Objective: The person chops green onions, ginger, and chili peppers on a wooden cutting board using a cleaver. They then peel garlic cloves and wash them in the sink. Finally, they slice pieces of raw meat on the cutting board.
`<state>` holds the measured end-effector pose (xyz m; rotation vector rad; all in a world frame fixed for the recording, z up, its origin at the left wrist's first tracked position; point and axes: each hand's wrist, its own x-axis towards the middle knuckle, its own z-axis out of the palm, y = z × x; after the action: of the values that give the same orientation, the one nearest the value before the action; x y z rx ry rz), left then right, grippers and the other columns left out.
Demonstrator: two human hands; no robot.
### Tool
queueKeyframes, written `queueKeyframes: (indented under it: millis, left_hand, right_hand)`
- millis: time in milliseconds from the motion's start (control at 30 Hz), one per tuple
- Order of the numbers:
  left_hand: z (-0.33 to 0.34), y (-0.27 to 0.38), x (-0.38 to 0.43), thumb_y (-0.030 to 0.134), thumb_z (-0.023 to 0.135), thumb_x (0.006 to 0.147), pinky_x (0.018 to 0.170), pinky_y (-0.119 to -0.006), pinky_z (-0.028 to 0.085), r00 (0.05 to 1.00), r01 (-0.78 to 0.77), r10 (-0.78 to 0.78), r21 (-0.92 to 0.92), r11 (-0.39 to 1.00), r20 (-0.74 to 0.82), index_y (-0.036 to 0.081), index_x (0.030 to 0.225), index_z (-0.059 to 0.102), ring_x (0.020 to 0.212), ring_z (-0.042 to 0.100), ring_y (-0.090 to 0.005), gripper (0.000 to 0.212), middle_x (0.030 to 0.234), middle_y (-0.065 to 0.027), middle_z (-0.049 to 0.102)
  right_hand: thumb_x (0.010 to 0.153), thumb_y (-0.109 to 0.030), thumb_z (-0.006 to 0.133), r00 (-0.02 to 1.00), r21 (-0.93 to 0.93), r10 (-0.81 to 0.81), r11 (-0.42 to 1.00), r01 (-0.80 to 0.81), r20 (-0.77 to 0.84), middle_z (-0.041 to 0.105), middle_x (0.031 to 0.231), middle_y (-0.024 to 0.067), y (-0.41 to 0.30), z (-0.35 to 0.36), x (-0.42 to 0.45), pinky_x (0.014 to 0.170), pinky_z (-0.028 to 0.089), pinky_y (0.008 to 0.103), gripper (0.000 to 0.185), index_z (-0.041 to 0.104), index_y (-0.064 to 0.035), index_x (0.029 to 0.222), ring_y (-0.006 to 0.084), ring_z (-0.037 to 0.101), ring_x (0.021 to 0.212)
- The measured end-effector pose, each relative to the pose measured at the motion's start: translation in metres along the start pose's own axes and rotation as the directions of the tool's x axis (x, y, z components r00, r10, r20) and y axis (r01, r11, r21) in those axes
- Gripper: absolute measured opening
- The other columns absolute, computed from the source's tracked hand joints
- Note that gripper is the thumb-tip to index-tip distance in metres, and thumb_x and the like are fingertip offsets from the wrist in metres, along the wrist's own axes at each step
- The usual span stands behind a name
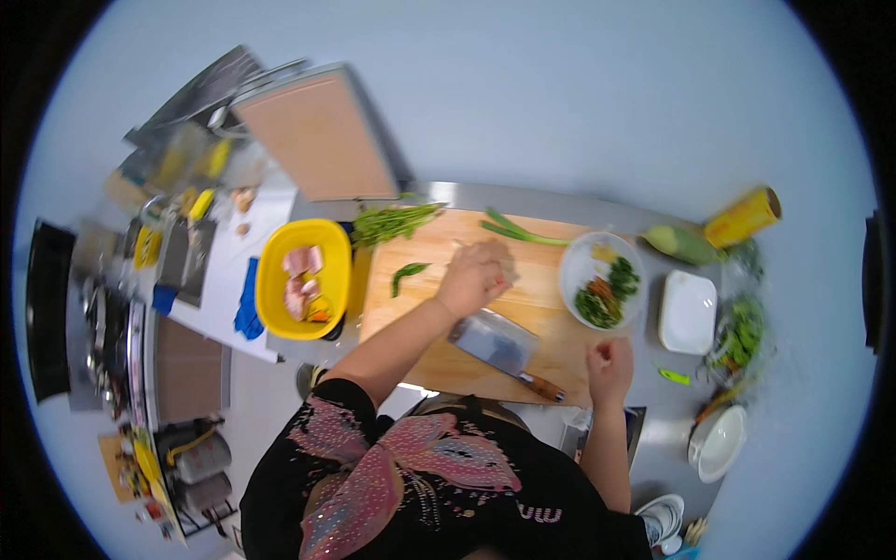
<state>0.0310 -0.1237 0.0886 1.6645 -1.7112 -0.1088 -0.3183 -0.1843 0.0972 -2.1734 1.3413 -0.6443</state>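
Observation:
My left hand point(476, 276) is over the wooden cutting board point(413, 343), its fingers curled downward and blurred. Whether anything small is inside them is hidden. Just below it a Chinese cleaver point(493, 341) lies flat, its wooden handle point(542, 386) towards the board's lower right. My right hand point(609, 367) is at the board's right edge, fingers curled in; I cannot tell if it pinches something. Above it a white plate point(568, 280) carries separate heaps of chopped greens, brownish shreds and a yellowish minced ingredient. A green pepper point(406, 276) and a scallion point(521, 231) rest on the board.
Left of the board, a yellow basin point(266, 280) contains raw meat pieces. Leafy herbs point(392, 222) lie at the back edge. To the right are a white rectangular dish point(688, 311), a green gourd-like vegetable point(679, 243), a yellow roll point(742, 217), bagged greens point(740, 329) and a white bowl point(721, 444).

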Motion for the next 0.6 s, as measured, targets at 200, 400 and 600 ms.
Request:
queueKeyframes:
  millis: [200,400,600]
  left_hand:
    - [-0.052,-0.005,-0.096,0.013,0.085,0.08,0.101,-0.044,0.05,0.966,0.213,-0.211,-0.006,0.977,-0.149,0.01,0.098,0.078,0.118,0.062,-0.0338,0.02,0.12,-0.011,0.07]
    - [-0.074,-0.022,-0.127,0.015,0.081,0.081,0.107,-0.046,0.047,0.822,0.558,-0.495,0.219,0.801,-0.282,0.009,0.127,0.068,0.123,0.057,-0.0372,0.048,0.135,-0.0155,0.062]
    - [-0.043,-0.08,-0.127,0.012,0.078,0.084,0.107,-0.044,0.048,0.709,0.693,-0.67,0.041,0.72,-0.221,0.007,0.132,0.067,0.124,0.057,-0.0372,0.05,0.135,-0.0164,0.06]
  right_hand:
    - [0.076,-0.02,0.084,0.852,-0.065,-0.298,0.931,0.358,0.43,0.066,0.098,0.0124,-0.056,0.028,-0.037,0.087,0.051,0.0476,0.03,0.068,-0.0082,0.099,0.0354,0.063,0.099]
    - [0.072,-0.013,0.078,0.816,-0.1,-0.255,0.93,0.354,0.519,0.064,0.096,0.012,-0.034,0.056,-0.036,0.079,0.053,0.0474,0.03,0.063,-0.009,0.097,0.0361,0.064,0.094]
    - [0.07,-0.01,0.074,0.863,-0.028,-0.305,0.938,0.344,0.402,0.06,0.093,0.0118,-0.032,0.046,-0.021,0.073,0.053,0.0462,0.029,0.061,-0.0092,0.096,0.0357,0.064,0.088]
